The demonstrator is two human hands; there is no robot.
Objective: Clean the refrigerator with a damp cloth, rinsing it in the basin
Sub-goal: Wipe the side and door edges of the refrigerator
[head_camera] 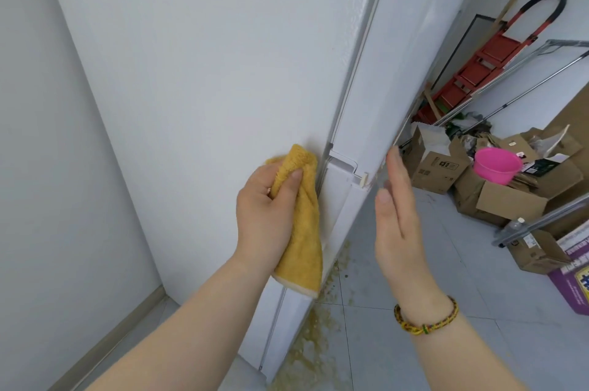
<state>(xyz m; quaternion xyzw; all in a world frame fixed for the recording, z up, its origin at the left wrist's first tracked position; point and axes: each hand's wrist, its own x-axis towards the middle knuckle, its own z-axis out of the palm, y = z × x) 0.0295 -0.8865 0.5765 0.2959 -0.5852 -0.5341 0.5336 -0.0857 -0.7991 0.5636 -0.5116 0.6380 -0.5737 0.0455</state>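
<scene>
Cloth [299,231] (yellow): bunched in gripping left hand [267,218], against fridge [207,71] side, by door seam. Right hand [398,215]: fingers straight, beside fridge front. Basin [495,165]: pink, right of fridge.

You have one view, from the camera worn on your head. It faces forward and down, close to the refrigerator [207,71], whose white side panel and door edge fill the upper left and centre and run slantwise through the wide-angle frame. Your left hand [264,215] and right hand [398,231] enter from the bottom edge, near the lens, on either side of the refrigerator's front corner. To the right of the refrigerator the view takes in the tiled floor [446,263] and the cardboard boxes [439,167] well beyond.
</scene>
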